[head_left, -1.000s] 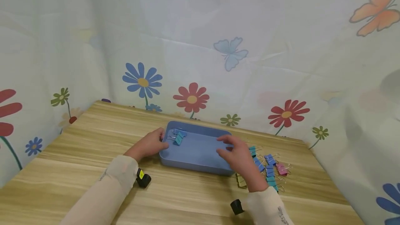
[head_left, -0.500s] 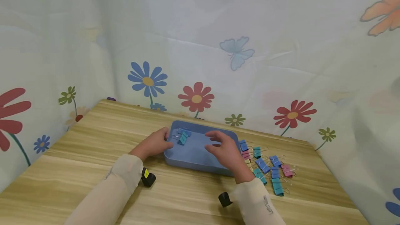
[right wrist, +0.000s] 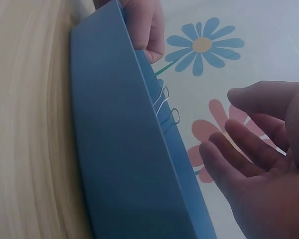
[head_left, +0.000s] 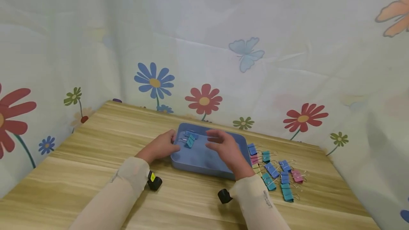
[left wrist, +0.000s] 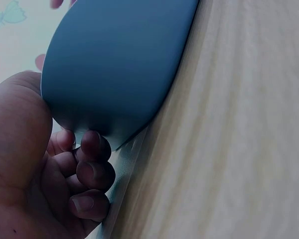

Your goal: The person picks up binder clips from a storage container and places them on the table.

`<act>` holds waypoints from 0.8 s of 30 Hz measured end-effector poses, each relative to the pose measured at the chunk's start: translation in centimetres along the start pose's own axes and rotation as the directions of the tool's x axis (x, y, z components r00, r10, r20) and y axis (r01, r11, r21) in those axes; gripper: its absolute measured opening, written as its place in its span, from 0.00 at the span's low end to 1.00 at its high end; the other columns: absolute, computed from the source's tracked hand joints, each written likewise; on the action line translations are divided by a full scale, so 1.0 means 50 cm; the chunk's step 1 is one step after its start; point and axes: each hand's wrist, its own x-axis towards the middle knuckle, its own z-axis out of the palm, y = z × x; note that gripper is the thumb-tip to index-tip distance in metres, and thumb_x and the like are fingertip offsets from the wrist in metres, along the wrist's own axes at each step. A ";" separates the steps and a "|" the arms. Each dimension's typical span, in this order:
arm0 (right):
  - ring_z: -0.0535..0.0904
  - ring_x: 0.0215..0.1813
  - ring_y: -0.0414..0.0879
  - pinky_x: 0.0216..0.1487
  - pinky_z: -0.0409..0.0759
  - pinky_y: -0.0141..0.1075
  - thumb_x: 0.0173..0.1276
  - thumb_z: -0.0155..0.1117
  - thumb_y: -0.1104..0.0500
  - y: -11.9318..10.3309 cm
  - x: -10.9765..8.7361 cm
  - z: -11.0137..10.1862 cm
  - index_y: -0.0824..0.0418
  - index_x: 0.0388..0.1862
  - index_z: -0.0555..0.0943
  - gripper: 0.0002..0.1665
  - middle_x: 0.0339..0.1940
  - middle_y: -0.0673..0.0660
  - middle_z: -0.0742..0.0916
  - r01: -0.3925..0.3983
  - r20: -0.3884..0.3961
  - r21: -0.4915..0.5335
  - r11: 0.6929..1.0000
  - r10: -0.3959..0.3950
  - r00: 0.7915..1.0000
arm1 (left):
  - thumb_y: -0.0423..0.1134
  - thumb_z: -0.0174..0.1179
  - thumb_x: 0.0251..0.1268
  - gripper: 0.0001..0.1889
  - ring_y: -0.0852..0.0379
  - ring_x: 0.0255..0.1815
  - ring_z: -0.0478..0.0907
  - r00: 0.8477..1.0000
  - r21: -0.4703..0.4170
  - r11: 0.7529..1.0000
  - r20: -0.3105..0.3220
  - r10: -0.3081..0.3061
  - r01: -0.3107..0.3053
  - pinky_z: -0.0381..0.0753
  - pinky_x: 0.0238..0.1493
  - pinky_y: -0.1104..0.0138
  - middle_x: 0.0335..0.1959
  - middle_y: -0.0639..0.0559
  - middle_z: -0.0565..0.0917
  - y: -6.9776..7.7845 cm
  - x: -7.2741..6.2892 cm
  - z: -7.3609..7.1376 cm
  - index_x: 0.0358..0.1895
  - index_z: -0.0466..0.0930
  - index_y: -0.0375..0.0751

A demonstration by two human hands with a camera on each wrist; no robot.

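A shallow blue tray (head_left: 198, 170) lies on the wooden table. My left hand (head_left: 159, 147) grips its left end, thumb at the rim and fingers outside; the left wrist view shows those fingers curled by the tray's corner (left wrist: 114, 64). Inside, near that end, sit a teal binder clip (head_left: 190, 141) and a blue binder clip (head_left: 194, 136), close together. Wire clip handles (right wrist: 175, 116) stick up past the rim in the right wrist view. Above the middle of the tray hovers my right hand (head_left: 226, 150), its fingers spread and loosely bent, holding nothing.
Several binder clips in blue, teal, pink and yellow lie right of the tray, among them a teal clip (head_left: 287, 192) and a pink clip (head_left: 297, 176). A flower-printed cloth (head_left: 204, 27) hangs behind the wooden table (head_left: 105, 144).
My right hand has moved left from the tray's right end to above its middle, uncovering more clips on the table. The left hand stays at the tray's left end; the head view has shifted slightly.
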 end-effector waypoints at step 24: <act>0.80 0.58 0.51 0.62 0.74 0.49 0.65 0.63 0.64 -0.012 0.085 0.065 0.59 0.56 0.79 0.20 0.57 0.57 0.83 0.004 0.086 -0.060 0.998 0.002 0.996 | 0.42 0.60 0.57 0.15 0.54 0.29 0.69 1.000 -0.006 1.000 0.010 0.016 -0.016 0.65 0.31 0.64 0.25 0.52 0.64 0.003 -0.002 -0.004 0.38 0.64 0.40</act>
